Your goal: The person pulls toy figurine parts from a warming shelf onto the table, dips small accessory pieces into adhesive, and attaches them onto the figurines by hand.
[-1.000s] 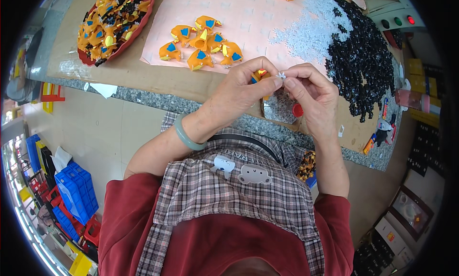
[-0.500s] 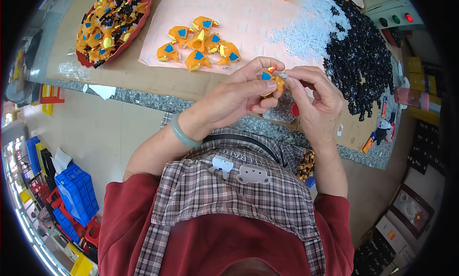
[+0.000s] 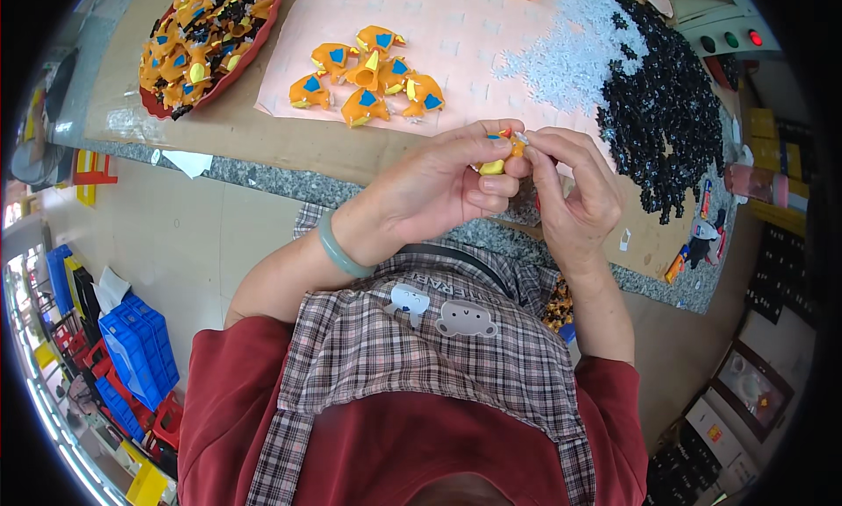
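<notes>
My left hand (image 3: 438,174), with a pale green bangle at its wrist, pinches a small orange toy figure (image 3: 517,146) between thumb and fingers. The figure has a yellow belly, a blue patch and a red tip, and my thumb hides part of it. Close against its right side, my right hand (image 3: 577,190) is closed, thumb and index finger pinching a tiny clear plastic piece (image 3: 523,138) at the figure. Beyond my left hand, several similar orange figures (image 3: 364,105) with blue patches lie grouped on a pink sheet (image 3: 456,59).
A red scalloped tray (image 3: 274,24) at the far left is heaped with orange and black parts. Piles of clear pieces (image 3: 561,54) and black pieces (image 3: 662,129) spread at the right. Glue tubes (image 3: 677,263) lie near the right edge. A blue crate (image 3: 140,352) stands on the floor.
The figure has turned and sits further under my left thumb, so less of its blue patch shows. My right fingertips have stayed close to it, shifting slightly.
</notes>
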